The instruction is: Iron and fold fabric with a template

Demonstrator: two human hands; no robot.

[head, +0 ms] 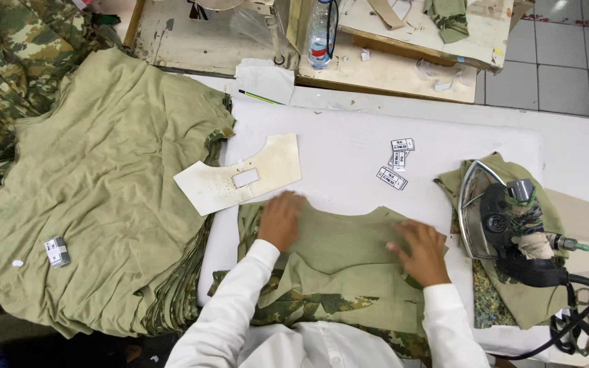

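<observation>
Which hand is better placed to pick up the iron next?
The right hand, probably. It lies flat on the olive garment piece close beside the iron. The left hand rests farther away, below the cardboard template.

Garment workshop — fabric stacks (103, 191), iron (506, 225), sewing table (199, 41).

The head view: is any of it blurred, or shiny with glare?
In the head view, the left hand is smeared by motion blur; the right hand is a little sharper. The iron shows a bright sheen on its metal sole. Lighting is even, shadows soft.
</observation>
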